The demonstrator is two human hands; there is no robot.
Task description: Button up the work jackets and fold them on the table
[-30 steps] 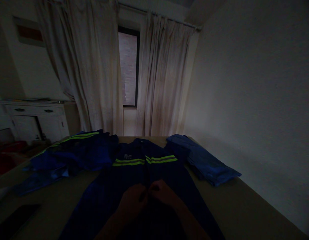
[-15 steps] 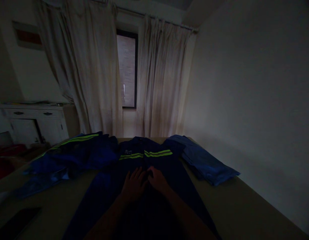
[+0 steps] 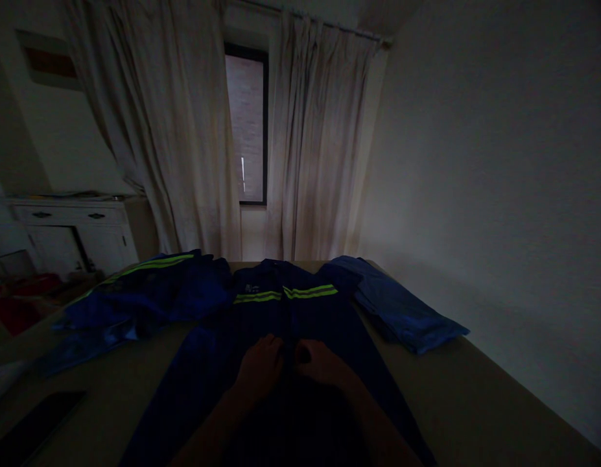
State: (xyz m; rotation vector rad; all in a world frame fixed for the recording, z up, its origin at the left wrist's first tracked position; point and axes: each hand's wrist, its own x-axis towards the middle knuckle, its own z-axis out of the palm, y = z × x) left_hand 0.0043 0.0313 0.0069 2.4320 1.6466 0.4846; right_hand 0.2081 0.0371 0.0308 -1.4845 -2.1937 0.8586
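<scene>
A dark blue work jacket with yellow-green reflective stripes lies spread out before me, collar away from me and sleeves down both sides. My left hand is closed at its front edge, fingers curled onto the cloth just left of the middle. Just across the front opening, my right hand is pinched, thumb and fingers bent together at the jacket's other front edge. A narrow gap separates the two hands. In the dim light, the exact bit of cloth or fastening between the fingers is too dark to make out.
A heap of blue striped clothing lies on the left of the table. Folded blue jeans-like cloth is at the right, near the wall. A dark flat object rests at the near left. Curtains hang behind.
Both hands have come a little nearer to me, down the jacket's front. My left hand's fingers, spread before, are now curled in. The view has tipped slightly downward.
</scene>
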